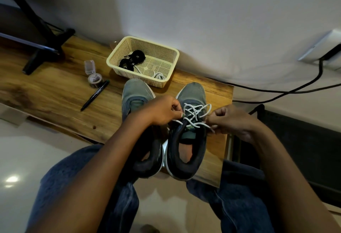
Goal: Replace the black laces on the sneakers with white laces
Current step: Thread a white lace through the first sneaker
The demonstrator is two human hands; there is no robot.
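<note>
A home room: wooden desk against a white wall, monitor stand (cables trailing)

A wood-grain brown counter is seen against the white wall. On it are set a cream plastic mesh basket, two grey-green sneakers side by side just in front of it, a black pen, a small clear lidded jar and a black monitor stand.
</note>
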